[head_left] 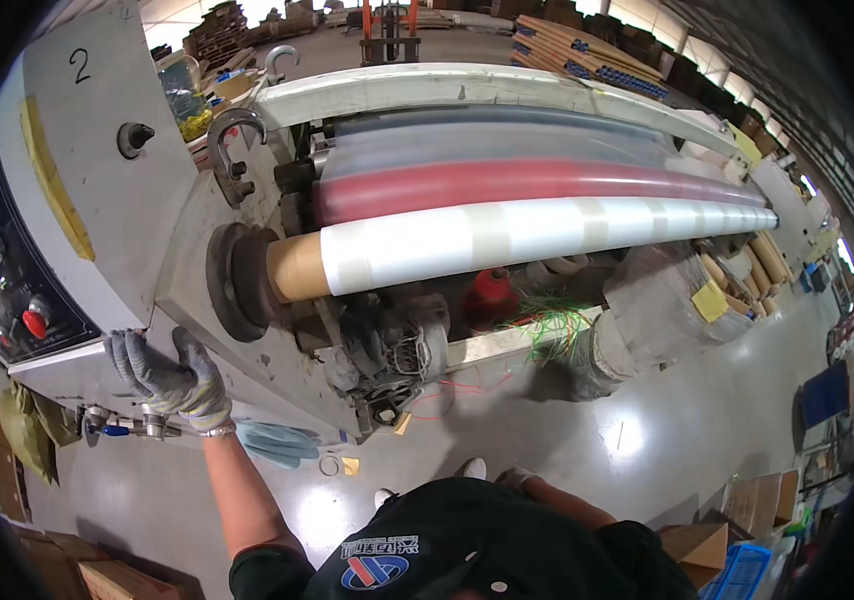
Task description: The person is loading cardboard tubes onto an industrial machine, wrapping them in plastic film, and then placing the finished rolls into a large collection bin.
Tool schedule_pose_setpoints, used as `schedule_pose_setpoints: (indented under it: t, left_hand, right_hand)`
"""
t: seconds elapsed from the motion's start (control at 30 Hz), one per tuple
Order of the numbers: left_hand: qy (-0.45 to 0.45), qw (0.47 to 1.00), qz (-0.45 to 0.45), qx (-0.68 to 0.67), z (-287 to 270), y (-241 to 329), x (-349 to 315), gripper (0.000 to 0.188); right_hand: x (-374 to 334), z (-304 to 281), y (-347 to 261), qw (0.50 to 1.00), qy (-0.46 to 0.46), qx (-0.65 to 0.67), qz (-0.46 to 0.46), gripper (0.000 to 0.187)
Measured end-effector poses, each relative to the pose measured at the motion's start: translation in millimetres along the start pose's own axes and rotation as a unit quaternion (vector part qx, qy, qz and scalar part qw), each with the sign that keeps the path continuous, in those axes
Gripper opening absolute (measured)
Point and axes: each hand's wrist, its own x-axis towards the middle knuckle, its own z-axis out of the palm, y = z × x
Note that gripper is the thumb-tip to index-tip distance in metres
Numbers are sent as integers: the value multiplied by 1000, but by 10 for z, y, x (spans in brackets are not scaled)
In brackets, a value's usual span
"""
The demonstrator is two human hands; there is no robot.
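Observation:
My left hand (pixel 172 378), in a grey knitted glove, is at the lower edge of a grey machine cabinet, fingers stretched out and thumb apart, holding nothing. Just above it is a black control panel (pixel 9 255) with a red knob (pixel 35 322). My right hand (pixel 515 478) is low beside my body, mostly hidden by my dark shirt; its fingers cannot be made out. Ahead, a long roll of white film (pixel 547 232) with faint grey bands lies across the machine, its brown cardboard core (pixel 297 268) showing at the left end. Behind it runs a red roller (pixel 447 188).
Under the roll are a red container (pixel 492 297), tangled green strings (pixel 559 328) and a clear plastic bag (pixel 647 300). A blue-grey cloth (pixel 275 442) hangs by the cabinet's foot. Cardboard boxes and a blue crate (pixel 739 572) stand at the lower right; stacked tubes (pixel 587 55) lie at the back.

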Motion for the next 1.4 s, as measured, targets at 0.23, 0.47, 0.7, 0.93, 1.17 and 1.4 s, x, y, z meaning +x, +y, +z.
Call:
schedule_pose_setpoints:
  t: [0.23,0.47,0.7,0.93,1.17,1.4]
  left_hand:
    - [-7,1000,3,10,-16,12,7,49]
    - [-11,997,2,76,-39,79,27,47]
    - [-16,991,20,130,-46,121,50,48]
    - [-18,983,32,178,-51,171,67,47]
    - [-29,973,48,224,-25,225,96,49]
    - [-16,979,47,197,-22,168,60,50]
  right_hand:
    - [84,-88,18,998,8,-56,-25,47]
    - [199,-191,55,997,3,-66,-27,51]
    - [358,-277,107,990,-23,-123,-57,52]
    - [491,-328,190,993,9,-101,-57,48]
    - [643,-411,332,993,-8,-99,-66,47]
    - [616,-499,334,987,-27,-137,-81,43]
